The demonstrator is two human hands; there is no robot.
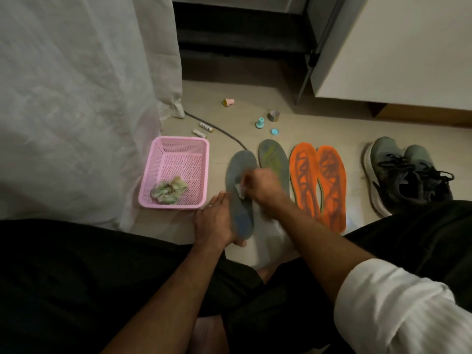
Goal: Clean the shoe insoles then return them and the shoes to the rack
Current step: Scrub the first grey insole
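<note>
Fingers of the left hand are curling round the heel end of a grey insole, while the right hand is pinching a small pale wipe against its upper face. Just beside it a second grey insole is lying on the floor, partly covered by the right hand, with two orange insoles next to it and dark shoes farther right. A pink basket holding crumpled wipes is sitting to the left, near a grey cable.
</note>
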